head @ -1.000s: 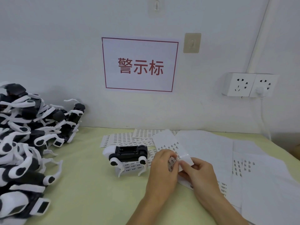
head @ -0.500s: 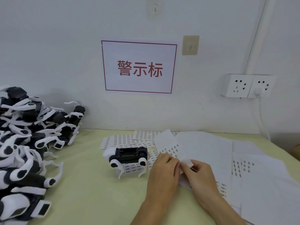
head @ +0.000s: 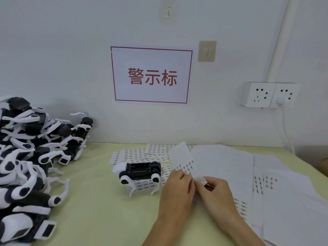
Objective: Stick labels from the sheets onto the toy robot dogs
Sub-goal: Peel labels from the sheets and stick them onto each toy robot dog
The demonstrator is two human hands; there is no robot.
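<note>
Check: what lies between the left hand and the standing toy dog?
Head view: label sheets on the table fill the gap between the left hand and the toy dog.

A single wide-angle view from the person's head looks forward and slightly down across a pale yellow-green table point(head: 92, 206) toward a white wall point(head: 53, 50) straight ahead. The left hand point(head: 175, 190) and right hand point(head: 215, 194) sit close to the camera at lower centre, forearms entering from the bottom edge. The wall, beyond the hands, fills the upper half, and straight lines bow near the edges of the picture.
</note>
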